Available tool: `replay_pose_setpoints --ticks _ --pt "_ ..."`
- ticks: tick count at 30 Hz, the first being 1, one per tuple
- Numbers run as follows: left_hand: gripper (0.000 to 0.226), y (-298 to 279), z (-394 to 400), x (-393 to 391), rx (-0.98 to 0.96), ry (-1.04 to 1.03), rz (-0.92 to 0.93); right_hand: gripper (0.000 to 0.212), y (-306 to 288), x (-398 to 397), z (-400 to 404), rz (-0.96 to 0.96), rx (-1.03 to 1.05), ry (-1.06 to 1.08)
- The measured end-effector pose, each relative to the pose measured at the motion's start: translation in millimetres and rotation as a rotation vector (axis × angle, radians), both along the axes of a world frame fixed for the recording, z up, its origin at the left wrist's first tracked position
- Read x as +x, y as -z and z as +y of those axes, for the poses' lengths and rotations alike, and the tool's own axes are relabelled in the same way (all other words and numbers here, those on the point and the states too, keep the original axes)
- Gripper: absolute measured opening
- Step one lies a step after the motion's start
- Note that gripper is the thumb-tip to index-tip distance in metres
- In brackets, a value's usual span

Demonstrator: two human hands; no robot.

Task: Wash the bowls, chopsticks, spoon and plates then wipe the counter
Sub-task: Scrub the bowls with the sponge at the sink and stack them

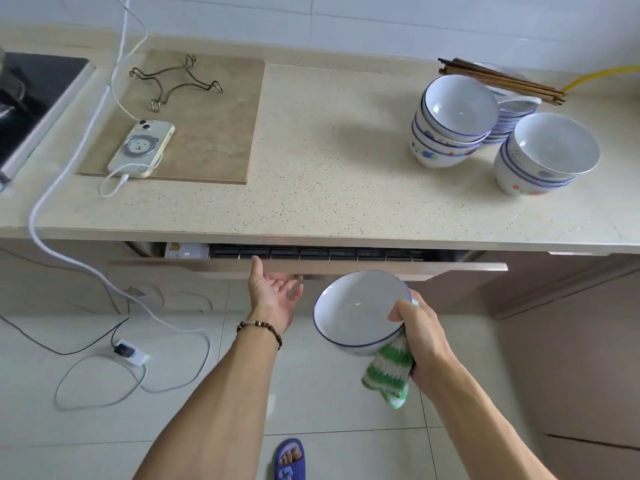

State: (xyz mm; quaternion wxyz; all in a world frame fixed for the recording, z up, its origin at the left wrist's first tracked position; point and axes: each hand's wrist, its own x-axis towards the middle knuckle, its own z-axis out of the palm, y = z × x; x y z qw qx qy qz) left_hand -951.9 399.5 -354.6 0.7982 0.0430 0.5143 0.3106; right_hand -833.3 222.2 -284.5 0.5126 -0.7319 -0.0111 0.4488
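Bowl (360, 311) off-counter, above drawer (311, 263) front | right hand (424, 332) grips its rim plus green cloth (389, 375) | left hand (275, 292) loose at drawer edge | risk: one-handed wet rim grip slips, bowl drops to floor

Your right hand (420, 336) grips a glossy white glazed bowl (360, 311) against a fuzzy green-and-white knitted cloth (389, 374). At two o'clock, stacked bowls (453, 123) shine the same way beneath dark wooden chopsticks (502, 81). The counter (329, 161) looks like smooth speckled stone; at ten o'clock, a matt tan board (214, 133) carries a bent wire trivet (173, 81).
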Motion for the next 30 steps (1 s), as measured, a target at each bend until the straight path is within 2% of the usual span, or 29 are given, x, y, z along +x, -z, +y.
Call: replay_pose_setpoints --ticks 2,4,5,7,9,10,12,13,17,19,22,24,26,28,30 --pt "0.044 -10 -17 -14 0.021 0.137 0.194 0.04 -11 -9 -3 0.018 0.013 -0.024" --pt "0.026 -17 -37 -34 0.181 0.423 0.612 0.032 -21 -14 -3 0.012 0.008 -0.047" --pt "0.02 -17 -48 -47 0.325 0.541 0.849 0.028 -26 -17 -3 0.009 0.013 -0.059" --pt "0.018 -12 -64 -77 0.668 0.639 1.255 0.027 -32 -21 -3 0.0 0.03 -0.084" --pt "0.026 -2 -72 -101 0.986 0.785 1.472 0.029 -36 -25 -1 -0.005 0.041 -0.1" --pt "0.029 4 -75 -111 1.06 0.918 1.504 0.03 -37 -28 0 -0.008 0.041 -0.112" --pt "0.051 12 -84 -125 1.037 1.148 1.45 0.031 -38 -35 1 -0.01 0.044 -0.14" --pt "0.06 16 -89 -131 1.028 1.191 1.423 0.033 -39 -38 1 -0.008 0.044 -0.149" --pt "0.066 15 -113 -146 1.014 1.161 1.413 0.041 -38 -50 1 -0.025 0.039 -0.228" --pt "0.07 10 -113 -147 0.945 1.062 1.36 0.049 -36 -54 2 -0.044 0.025 -0.281" --pt "0.099 -13 -107 -145 0.969 0.855 1.092 0.04 -29 -59 10 -0.077 0.004 -0.335" --pt "0.108 -39 -105 -142 1.134 0.948 0.895 0.04 -24 -62 20 -0.103 -0.014 -0.357" --pt "0.092 -56 -100 -137 1.259 1.086 0.841 0.043 -20 -69 32 -0.154 -0.041 -0.401" --pt "0.055 -60 -93 -133 1.32 1.117 0.851 0.044 -16 -77 48 -0.21 -0.054 -0.453" --pt "0.017 -63 -87 -131 1.291 1.083 0.859 0.048 -15 -87 64 -0.234 -0.049 -0.476"
